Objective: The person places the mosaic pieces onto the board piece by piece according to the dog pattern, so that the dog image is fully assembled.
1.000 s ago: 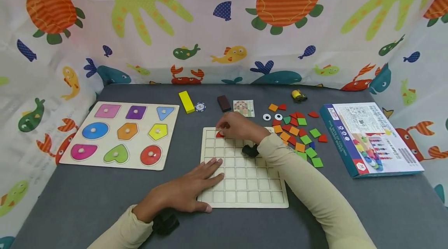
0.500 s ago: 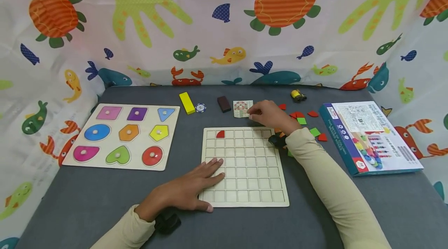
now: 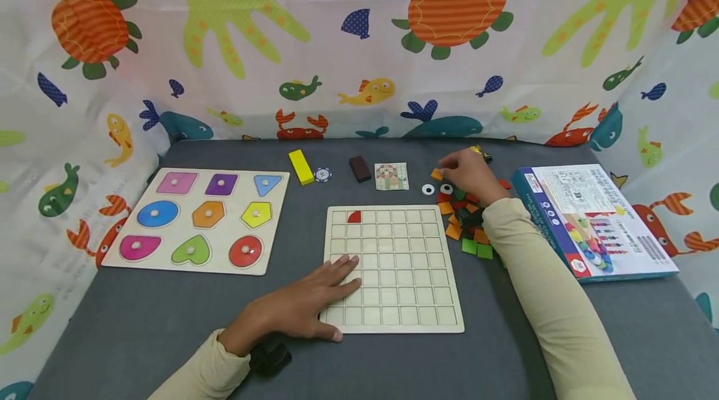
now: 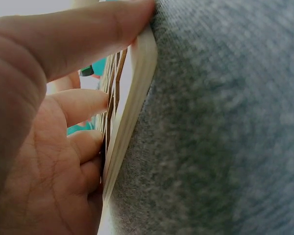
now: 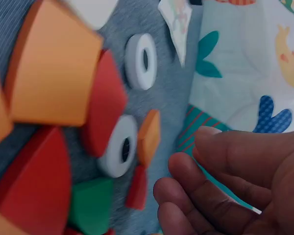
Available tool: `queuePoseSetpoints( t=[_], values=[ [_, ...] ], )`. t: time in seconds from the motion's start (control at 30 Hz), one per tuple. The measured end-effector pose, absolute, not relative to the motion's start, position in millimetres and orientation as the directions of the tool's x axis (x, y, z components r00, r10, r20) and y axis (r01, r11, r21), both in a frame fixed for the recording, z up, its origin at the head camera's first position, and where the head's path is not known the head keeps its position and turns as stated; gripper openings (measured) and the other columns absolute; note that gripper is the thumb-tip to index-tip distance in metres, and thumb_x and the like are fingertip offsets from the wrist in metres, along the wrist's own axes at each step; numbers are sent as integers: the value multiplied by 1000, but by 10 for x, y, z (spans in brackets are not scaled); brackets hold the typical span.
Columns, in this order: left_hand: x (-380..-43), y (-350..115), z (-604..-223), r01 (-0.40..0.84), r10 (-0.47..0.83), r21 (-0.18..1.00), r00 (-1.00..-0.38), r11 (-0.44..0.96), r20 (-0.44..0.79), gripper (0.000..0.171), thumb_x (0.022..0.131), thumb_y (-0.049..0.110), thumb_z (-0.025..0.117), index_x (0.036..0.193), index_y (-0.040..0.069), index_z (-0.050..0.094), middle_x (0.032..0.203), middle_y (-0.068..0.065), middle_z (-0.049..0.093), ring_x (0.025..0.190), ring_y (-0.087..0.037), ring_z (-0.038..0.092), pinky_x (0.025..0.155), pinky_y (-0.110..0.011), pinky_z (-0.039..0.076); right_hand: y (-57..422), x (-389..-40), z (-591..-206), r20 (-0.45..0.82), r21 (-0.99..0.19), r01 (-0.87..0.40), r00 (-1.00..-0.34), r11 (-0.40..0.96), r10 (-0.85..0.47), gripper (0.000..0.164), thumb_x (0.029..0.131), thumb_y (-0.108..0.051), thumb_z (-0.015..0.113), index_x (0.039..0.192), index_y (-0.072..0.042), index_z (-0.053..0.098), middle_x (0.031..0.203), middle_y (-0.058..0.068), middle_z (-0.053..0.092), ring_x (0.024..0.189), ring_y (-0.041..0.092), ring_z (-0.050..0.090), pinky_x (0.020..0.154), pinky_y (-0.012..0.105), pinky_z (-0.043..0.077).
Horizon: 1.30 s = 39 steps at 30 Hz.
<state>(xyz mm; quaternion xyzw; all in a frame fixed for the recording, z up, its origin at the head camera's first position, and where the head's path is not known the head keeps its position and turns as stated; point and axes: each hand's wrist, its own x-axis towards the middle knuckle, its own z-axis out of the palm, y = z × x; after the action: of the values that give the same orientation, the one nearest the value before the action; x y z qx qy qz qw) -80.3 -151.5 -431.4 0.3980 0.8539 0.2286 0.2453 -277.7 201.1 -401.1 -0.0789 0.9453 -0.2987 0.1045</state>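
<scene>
My left hand [image 3: 298,306] lies spread with straight fingers on the lower left of a pale wooden grid board [image 3: 404,294]. In the left wrist view its thumb [image 4: 88,36] rests at the board's edge [image 4: 134,112]. A red rounded tile [image 3: 354,217] sits in a square of the top row. My right hand [image 3: 472,174] hovers over the pile of tiles, fingertips beside an orange tile [image 3: 436,173]. Seen from the right wrist, its loosely bent fingers [image 5: 186,169] hold nothing, apart from the orange tile [image 5: 149,138] and white rings [image 5: 141,61].
Green tiles [image 3: 476,248] lie right of the board, near a boxed game [image 3: 606,219]. At the left is a shape puzzle [image 3: 185,256]. Along the back are a yellow block [image 3: 301,167], a poker chip [image 3: 322,175], a dark block [image 3: 360,169] and a picture card [image 3: 391,176].
My right hand has left the red tile in the board's top row and moved right, past the picture card, to the loose tiles. The left hand has stayed on the board.
</scene>
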Motion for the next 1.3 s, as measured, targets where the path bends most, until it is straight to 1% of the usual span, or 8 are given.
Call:
queuePoseSetpoints(
  t=[0.17,0.37,0.53,0.7,0.9,1.07,1.2,1.3],
  values=[
    [-791,-1520,-4317,560,789,590,-565,581,-240,91,82,42,77,154,13,28,163,-2,-3,147,-18,-8,117,-44,5,2036,-2815,-4082,-173,-588,-67,-963,806,-207,31,99,-6,55,125,9,60,122,27,60,107,37,57,90,49,48],
    [-779,-1522,-4319,550,790,603,-563,578,-243,91,82,41,77,154,13,28,163,-2,-3,147,-18,-8,117,-44,5,1988,-2818,-4125,-162,-601,-60,-967,797,-195,30,98,-4,56,124,9,61,121,26,60,108,37,56,90,48,48],
    [-781,-1518,-4322,546,792,611,-562,572,-239,91,82,40,78,154,12,28,163,-2,-3,147,-18,-8,117,-44,4,1958,-2838,-4145,-153,-594,-88,-964,800,-219,30,96,-3,57,123,9,62,119,27,60,106,38,57,87,48,50],
    [-787,-1514,-4325,553,794,608,-563,569,-231,92,82,40,78,154,12,28,163,-2,-2,147,-18,-8,117,-44,4,1960,-2855,-4144,-148,-572,-95,-965,815,-217,29,94,0,59,122,10,62,116,27,61,104,39,57,86,49,50],
    [-786,-1521,-4314,553,795,610,-560,567,-232,93,82,41,78,154,12,28,163,-3,-3,147,-18,-9,117,-44,4,1940,-2855,-4141,-169,-550,-100,-959,829,-228,30,94,0,60,122,9,62,110,25,63,95,34,60,79,44,52],
    [-807,-1522,-4302,555,799,613,-556,562,-228,93,82,41,78,154,12,28,163,-2,-3,147,-18,-8,117,-43,2,1900,-2842,-4106,-178,-548,-101,-956,830,-234,28,96,-2,58,121,7,64,114,24,62,94,32,61,80,44,52],
    [-823,-1523,-4307,558,803,615,-551,557,-227,93,82,42,77,154,12,27,163,-2,-3,147,-17,-9,117,-42,1,1886,-2817,-4087,-150,-554,-122,-958,823,-243,24,97,-1,56,118,5,65,115,24,62,94,33,59,82,45,51],
    [-827,-1527,-4314,562,805,614,-548,554,-225,93,82,42,77,154,11,27,163,-3,-3,147,-18,-9,117,-42,1,1866,-2790,-4068,-112,-566,-144,-962,812,-249,22,97,-1,54,114,5,67,110,23,63,89,31,60,78,44,51]
  ],
)
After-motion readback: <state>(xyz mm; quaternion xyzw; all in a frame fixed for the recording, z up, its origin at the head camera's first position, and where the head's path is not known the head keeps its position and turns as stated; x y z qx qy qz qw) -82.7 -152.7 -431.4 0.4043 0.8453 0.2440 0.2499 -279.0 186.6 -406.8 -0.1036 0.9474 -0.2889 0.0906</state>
